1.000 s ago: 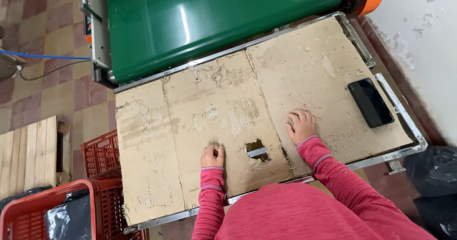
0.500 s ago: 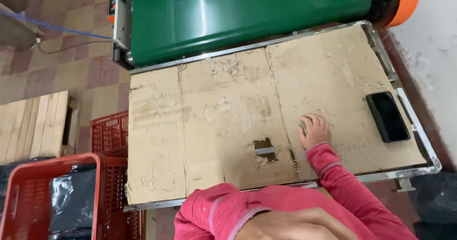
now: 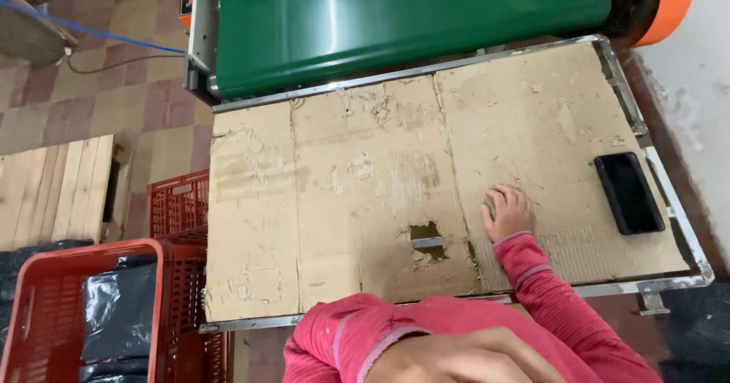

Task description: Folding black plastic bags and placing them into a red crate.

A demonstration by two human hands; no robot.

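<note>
A worn sheet of brown cardboard (image 3: 365, 200) covers the metal-framed tabletop (image 3: 669, 284); its surface is scuffed and peeling in pale patches, creased into three panels, with a ragged rectangular hole (image 3: 426, 238) torn through it that shows a grey metal bar beneath. The right hand (image 3: 507, 212) rests palm down on the cardboard just to the right of that hole, its fingers (image 3: 498, 197) loosely curled and close together, touching the board and gripping nothing; the sleeve behind it is a pink knit with a paler stripe. Further right of the hole, well apart from the hand, a flat black smartphone (image 3: 628, 192) lies on the cardboard, glossy and rectangular with rounded corners. The left hand (image 3: 464, 356) shows at the bottom edge, below the hole and very close to the camera, blurred, so I cannot tell how its fingers stand. Beyond the hole, at the far edge of the cardboard, sits a smooth shiny green machine housing (image 3: 411, 18) with an orange end cap (image 3: 668, 3). To the left of the hole, down on the tiled floor (image 3: 99, 94), stand red plastic lattice crates (image 3: 91, 307) holding crinkled black plastic, beside a pale wooden pallet (image 3: 53, 189).
</note>
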